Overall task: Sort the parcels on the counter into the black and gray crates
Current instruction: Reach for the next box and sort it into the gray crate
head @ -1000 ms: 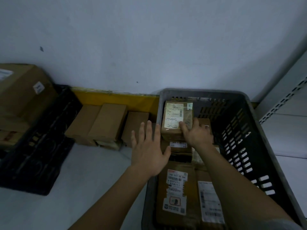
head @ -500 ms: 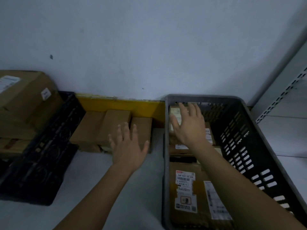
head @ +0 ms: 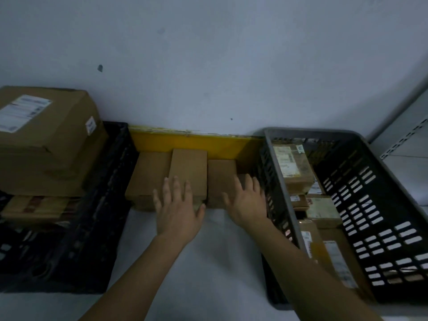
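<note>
While both hands reach mid-frame, head view lists: left hand, fingers spread, over middle parcel; right hand, fingers spread, at right parcel; black crate left, gray crate right. Risk: parcels touching, so lifting one may drag its neighbour. Change: right hand has left the gray crate; left hand has advanced.
</note>
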Motion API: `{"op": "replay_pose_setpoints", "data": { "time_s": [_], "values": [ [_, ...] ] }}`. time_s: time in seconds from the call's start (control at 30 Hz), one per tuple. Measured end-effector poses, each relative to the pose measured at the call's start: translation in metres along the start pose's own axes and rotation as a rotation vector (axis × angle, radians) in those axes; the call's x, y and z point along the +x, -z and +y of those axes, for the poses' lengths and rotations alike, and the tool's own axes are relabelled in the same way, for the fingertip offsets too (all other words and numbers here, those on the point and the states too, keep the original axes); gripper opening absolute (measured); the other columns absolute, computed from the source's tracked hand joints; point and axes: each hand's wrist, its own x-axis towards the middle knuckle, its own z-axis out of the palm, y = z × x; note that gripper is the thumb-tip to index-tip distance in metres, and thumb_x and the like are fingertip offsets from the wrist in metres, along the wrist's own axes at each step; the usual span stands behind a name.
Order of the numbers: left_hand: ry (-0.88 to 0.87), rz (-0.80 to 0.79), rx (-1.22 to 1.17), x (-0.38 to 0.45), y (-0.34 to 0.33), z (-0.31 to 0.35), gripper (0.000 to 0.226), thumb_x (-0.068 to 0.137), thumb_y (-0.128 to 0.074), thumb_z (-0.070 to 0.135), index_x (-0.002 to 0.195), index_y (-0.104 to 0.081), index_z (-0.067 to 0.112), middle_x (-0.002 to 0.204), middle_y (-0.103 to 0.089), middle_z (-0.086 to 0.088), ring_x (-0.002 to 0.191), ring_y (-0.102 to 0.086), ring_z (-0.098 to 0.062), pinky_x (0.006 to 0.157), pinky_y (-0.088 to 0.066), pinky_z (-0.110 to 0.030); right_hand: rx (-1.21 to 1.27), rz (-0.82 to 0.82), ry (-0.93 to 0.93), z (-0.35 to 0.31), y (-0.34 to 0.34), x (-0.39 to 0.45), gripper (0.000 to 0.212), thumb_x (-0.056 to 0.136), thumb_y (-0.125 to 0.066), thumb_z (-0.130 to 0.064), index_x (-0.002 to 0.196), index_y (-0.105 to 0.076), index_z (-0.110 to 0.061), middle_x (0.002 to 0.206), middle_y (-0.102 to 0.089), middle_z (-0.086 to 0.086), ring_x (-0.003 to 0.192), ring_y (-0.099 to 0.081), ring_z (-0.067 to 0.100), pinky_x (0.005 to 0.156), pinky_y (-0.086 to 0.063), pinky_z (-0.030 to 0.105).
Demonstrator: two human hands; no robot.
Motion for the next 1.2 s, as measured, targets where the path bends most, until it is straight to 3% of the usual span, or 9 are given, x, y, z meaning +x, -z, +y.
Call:
{"op": "replay_pose_setpoints", "data": {
  "time_s": [0.33,0.5,0.63,0.77,0.9,1.1,1.2],
  "values": [
    [-0.027,-0.035,-0.067,0.013,-0.014,-0.016,0.085,0.105,-0.025,0.069,0.172,-0.010,0.019,0.179,0.003,-0.013,0.164,0.012,-0.037,0.129,0.001,-0.065,-0.064,-0.218,-0.104,-0.018,-0.052,0.038,0.085,0.107,-0.029,-0.069,0.173,0.001,-0.026,0.177,0.001,0.025,0.161,-0.008,0.049,0.128,-0.015,0.062],
    [-0.007,-0.038,-0.052,0.020,-0.021,-0.024,0.084,0.104,-0.029,0.068,0.171,-0.013,0.019,0.179,-0.001,-0.013,0.164,0.008,-0.037,0.129,0.000,-0.065,-0.047,-0.298,-0.152,-0.019,-0.077,0.060,0.088,0.102,-0.034,-0.076,0.172,-0.005,-0.031,0.175,0.002,0.028,0.158,-0.010,0.053,0.126,-0.020,0.065],
    [0.007,-0.049,-0.062,0.025,-0.027,-0.024,0.084,0.103,-0.027,0.068,0.171,-0.012,0.020,0.179,0.000,-0.012,0.164,0.010,-0.035,0.130,0.002,-0.063,0.020,-0.294,-0.188,-0.018,-0.094,0.073,0.088,0.093,-0.045,-0.083,0.162,-0.024,-0.032,0.172,-0.001,0.027,0.151,-0.022,0.052,0.118,-0.034,0.065],
    [0.003,-0.071,-0.047,0.027,-0.030,-0.022,0.082,0.105,-0.027,0.067,0.170,-0.015,0.020,0.179,-0.004,-0.012,0.164,0.009,-0.034,0.130,0.002,-0.062,0.078,-0.293,-0.242,-0.029,-0.098,0.089,0.094,0.086,-0.055,-0.084,0.154,-0.028,-0.026,0.170,-0.005,0.029,0.144,-0.034,0.049,0.109,-0.045,0.061],
    [0.009,-0.081,-0.056,0.027,-0.029,-0.027,0.081,0.105,-0.029,0.066,0.170,-0.015,0.020,0.179,-0.004,-0.013,0.163,0.009,-0.034,0.130,0.003,-0.061,0.150,-0.291,-0.259,-0.030,-0.096,0.088,0.101,0.085,-0.064,-0.081,0.159,-0.024,-0.024,0.171,-0.004,0.026,0.144,-0.032,0.047,0.109,-0.046,0.056],
    [0.001,-0.100,-0.137,0.028,-0.019,-0.018,0.080,0.106,-0.032,0.065,0.170,-0.015,0.020,0.179,-0.002,-0.013,0.163,0.009,-0.035,0.131,0.001,-0.060,0.242,-0.336,-0.364,-0.007,-0.084,0.051,0.120,0.086,-0.070,-0.076,0.169,-0.002,-0.021,0.172,-0.005,0.026,0.150,-0.029,0.049,0.114,-0.047,0.056],
    [-0.038,-0.075,-0.197,0.026,-0.011,-0.006,0.079,0.106,-0.033,0.065,0.170,-0.017,0.020,0.179,-0.001,-0.013,0.164,0.006,-0.035,0.131,-0.002,-0.058,0.289,-0.275,-0.364,0.000,-0.069,0.024,0.116,0.080,-0.077,-0.074,0.163,-0.015,-0.022,0.167,-0.014,0.022,0.146,-0.032,0.048,0.108,-0.050,0.052]
  ]
}}
